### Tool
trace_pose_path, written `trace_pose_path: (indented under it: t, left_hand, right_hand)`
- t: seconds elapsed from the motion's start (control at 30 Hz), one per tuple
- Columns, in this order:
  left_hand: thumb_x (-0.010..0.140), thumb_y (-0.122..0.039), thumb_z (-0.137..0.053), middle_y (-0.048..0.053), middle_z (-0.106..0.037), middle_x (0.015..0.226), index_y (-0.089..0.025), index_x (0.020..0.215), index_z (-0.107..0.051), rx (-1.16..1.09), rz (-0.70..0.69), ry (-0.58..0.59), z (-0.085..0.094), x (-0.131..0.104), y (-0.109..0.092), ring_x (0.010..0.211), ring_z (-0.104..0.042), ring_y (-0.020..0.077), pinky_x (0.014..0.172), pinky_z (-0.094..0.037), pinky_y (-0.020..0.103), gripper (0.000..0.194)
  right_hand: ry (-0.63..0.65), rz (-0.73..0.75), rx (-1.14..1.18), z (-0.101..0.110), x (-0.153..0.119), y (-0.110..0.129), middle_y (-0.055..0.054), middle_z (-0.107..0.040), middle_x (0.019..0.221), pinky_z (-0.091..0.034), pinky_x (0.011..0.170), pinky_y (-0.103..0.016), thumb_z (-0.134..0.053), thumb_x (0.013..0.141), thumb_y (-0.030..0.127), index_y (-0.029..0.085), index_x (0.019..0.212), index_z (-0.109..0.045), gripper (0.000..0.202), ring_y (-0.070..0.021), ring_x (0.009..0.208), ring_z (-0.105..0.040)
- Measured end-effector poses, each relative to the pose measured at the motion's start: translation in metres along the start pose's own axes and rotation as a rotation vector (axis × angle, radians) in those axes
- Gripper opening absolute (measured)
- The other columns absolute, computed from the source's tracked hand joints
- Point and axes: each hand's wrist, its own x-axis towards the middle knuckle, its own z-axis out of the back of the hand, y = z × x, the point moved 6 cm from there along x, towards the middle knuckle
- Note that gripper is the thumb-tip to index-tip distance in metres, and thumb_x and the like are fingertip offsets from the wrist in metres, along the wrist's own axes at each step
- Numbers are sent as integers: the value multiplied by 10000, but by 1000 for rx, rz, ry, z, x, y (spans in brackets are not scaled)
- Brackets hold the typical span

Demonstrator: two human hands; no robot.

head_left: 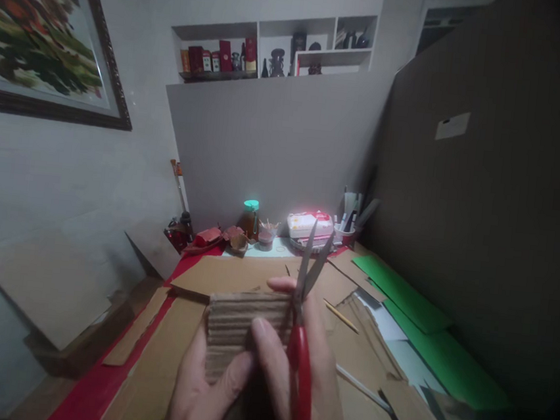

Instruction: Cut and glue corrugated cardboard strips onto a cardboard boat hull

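Note:
A piece of corrugated cardboard with its ridges showing is held up above the table. My left hand grips its left side, thumb across the front. On the right edge, my right hand pinches the cardboard with its thumb in front and a finger behind. Red-handled scissors also rest in my right hand, blades pointing up and slightly parted. The blades stand beside the cardboard's upper right corner. The lower part of the cardboard is in shadow and partly hidden by my hands.
Flat cardboard covers much of the table. A pencil and a white stick-like tool lie at the right, near green sheets. A jar, a tissue pack and a pen cup stand at the back.

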Motion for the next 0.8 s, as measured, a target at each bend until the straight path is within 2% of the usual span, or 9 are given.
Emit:
trace_pose_path:
  t: [0.1, 0.17, 0.33, 0.47, 0.57, 0.67, 0.8]
  left_hand:
    - [696, -327, -840, 102, -785, 1066, -255, 1387, -472, 69, 6, 7, 2, 2, 2, 976, -738, 311, 836, -595, 363, 786]
    - [703, -334, -834, 94, -773, 1096, -271, 1427, -417, 120, -53, 19, 2, 4, -2, 975, -738, 296, 840, -588, 344, 838]
    - [858, -444, -647, 73, -700, 1250, -317, 1442, -411, 205, -267, 76, -5, 3, -15, 1108, -673, 267, 913, -528, 312, 643]
    - [849, -483, -637, 63, -642, 1333, -333, 1410, -488, 274, -279, 7, -3, -1, -19, 1208, -594, 300, 1001, -464, 359, 600]
    - [869, -499, -602, 35, -642, 1327, -380, 1395, -497, 319, -254, -6, -3, -4, -19, 1147, -628, 281, 969, -475, 349, 550]
    - [898, -473, -573, 25, -663, 1288, -391, 1375, -500, 279, -265, 5, -4, -5, -19, 1070, -664, 253, 926, -492, 331, 489]
    - [901, -425, -589, 53, -706, 1175, -311, 1234, -579, 166, -361, 8, -2, -1, -22, 1057, -666, 257, 867, -531, 324, 352]
  right_hand:
    - [5, -9, 38, -4, 0, -5, 40, -516, 658, -530, 618, -334, -562, 883, 519, 276, 1169, -476, 385, -169, 568, -544]
    - [-10, 5, 76, -4, 0, -4, 29, -558, 677, -544, 621, -328, -583, 881, 498, 269, 1145, -482, 363, -170, 572, -570]
    - [-22, -25, 164, -1, -2, -1, -26, -712, 819, -553, 652, -325, -595, 899, 441, 281, 1171, -453, 345, -207, 687, -688]
    - [-47, -44, 144, 0, -1, -4, -46, -741, 913, -560, 699, -346, -614, 882, 445, 290, 1168, -492, 347, -240, 787, -719]
    - [-52, -6, 148, 1, 0, -3, -47, -737, 938, -571, 726, -336, -585, 898, 432, 304, 1165, -517, 304, -246, 871, -714]
    - [-22, 44, 135, 2, -1, 0, -50, -719, 900, -580, 681, -343, -582, 894, 453, 303, 1191, -507, 342, -248, 812, -707]
    - [9, 56, 86, 0, -5, 0, -29, -697, 831, -571, 627, -347, -568, 903, 480, 309, 1223, -481, 374, -223, 664, -678]
